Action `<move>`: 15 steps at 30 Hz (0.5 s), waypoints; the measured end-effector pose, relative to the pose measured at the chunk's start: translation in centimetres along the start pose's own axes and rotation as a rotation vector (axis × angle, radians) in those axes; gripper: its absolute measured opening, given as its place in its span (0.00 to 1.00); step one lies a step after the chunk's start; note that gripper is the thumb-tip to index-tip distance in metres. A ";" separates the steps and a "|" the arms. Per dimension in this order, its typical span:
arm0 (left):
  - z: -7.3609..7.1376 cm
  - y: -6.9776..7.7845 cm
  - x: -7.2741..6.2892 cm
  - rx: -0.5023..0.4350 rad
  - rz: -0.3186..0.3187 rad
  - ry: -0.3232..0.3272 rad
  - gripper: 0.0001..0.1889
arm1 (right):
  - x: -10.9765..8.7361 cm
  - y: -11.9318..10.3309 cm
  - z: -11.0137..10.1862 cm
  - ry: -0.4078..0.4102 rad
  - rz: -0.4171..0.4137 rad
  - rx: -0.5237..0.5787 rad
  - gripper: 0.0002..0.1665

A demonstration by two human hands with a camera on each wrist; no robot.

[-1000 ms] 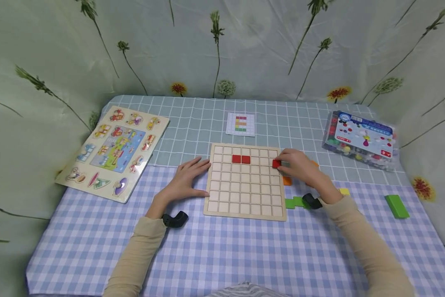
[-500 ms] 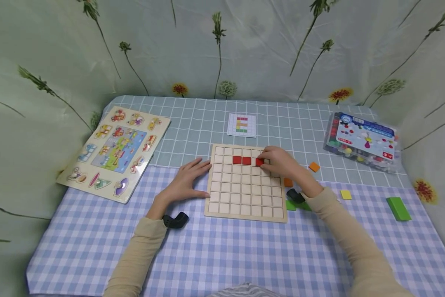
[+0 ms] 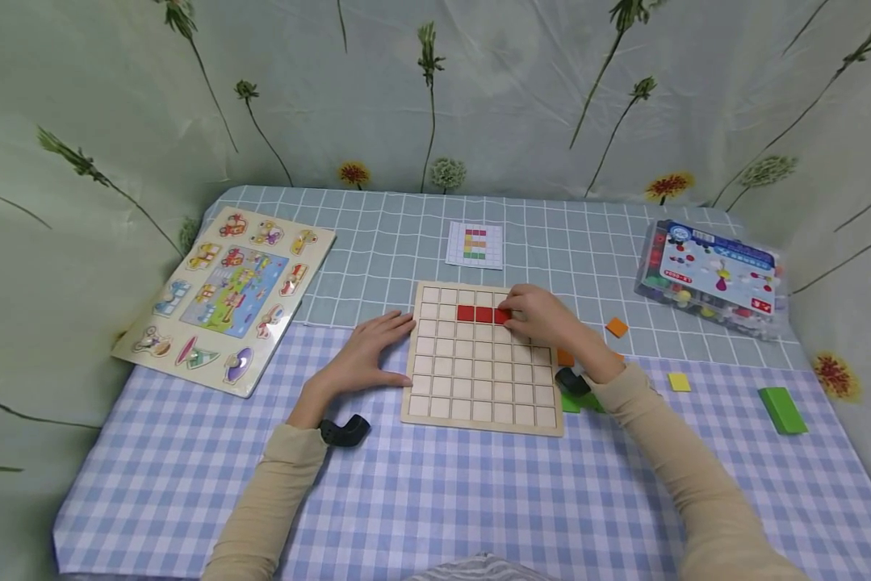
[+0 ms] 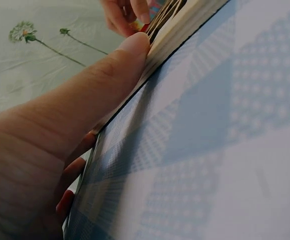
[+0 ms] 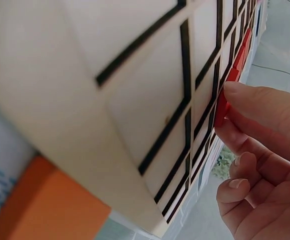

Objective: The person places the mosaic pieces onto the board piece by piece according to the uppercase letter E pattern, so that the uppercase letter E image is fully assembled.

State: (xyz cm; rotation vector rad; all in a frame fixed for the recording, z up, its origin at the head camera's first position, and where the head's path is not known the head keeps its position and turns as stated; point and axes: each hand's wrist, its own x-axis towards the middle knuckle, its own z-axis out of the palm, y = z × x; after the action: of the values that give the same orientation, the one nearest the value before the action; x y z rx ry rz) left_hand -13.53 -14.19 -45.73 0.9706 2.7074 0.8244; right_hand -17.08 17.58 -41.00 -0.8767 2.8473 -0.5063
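Observation:
A wooden grid board (image 3: 482, 379) lies flat in the middle of the table. Two red square tiles (image 3: 475, 313) sit side by side in its second row from the back. Just right of them, my right hand (image 3: 540, 315) pinches a third red tile (image 5: 221, 107) between thumb and index finger, at the adjoining cell. In the right wrist view its other fingers are curled loosely. My left hand (image 3: 370, 351) rests against the board's left edge, fingers spread and fairly straight; the left wrist view has its thumb (image 4: 100, 85) touching the board's side.
Behind the board lies a pattern card (image 3: 475, 244). Orange tiles (image 3: 617, 327), green tiles (image 3: 571, 403) and a yellow tile (image 3: 679, 382) lie to the right. A green block (image 3: 782, 410) and a plastic box (image 3: 713, 276) stand farther right. A picture puzzle (image 3: 224, 298) lies left.
My right hand has moved left with the red tile, from the board's right edge to beside the two other red tiles. The left hand has stayed at the board's left edge.

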 end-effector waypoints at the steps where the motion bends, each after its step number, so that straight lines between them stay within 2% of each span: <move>1: 0.0 0.0 0.0 -0.005 -0.001 -0.003 0.49 | 0.0 0.0 0.0 0.000 0.004 0.002 0.15; 8: -0.1 0.1 0.2 -0.029 -0.009 -0.026 0.49 | 0.1 0.2 0.2 0.003 0.007 0.003 0.16; 15: 0.0 0.0 0.2 -0.048 -0.004 -0.013 0.49 | -0.5 0.4 -0.1 0.027 0.012 0.020 0.16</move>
State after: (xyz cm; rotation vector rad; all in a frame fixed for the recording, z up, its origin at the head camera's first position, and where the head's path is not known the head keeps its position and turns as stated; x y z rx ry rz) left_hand -13.70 -14.10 -45.75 0.9571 2.6652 0.8750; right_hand -16.85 18.21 -41.07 -0.8553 2.8648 -0.5477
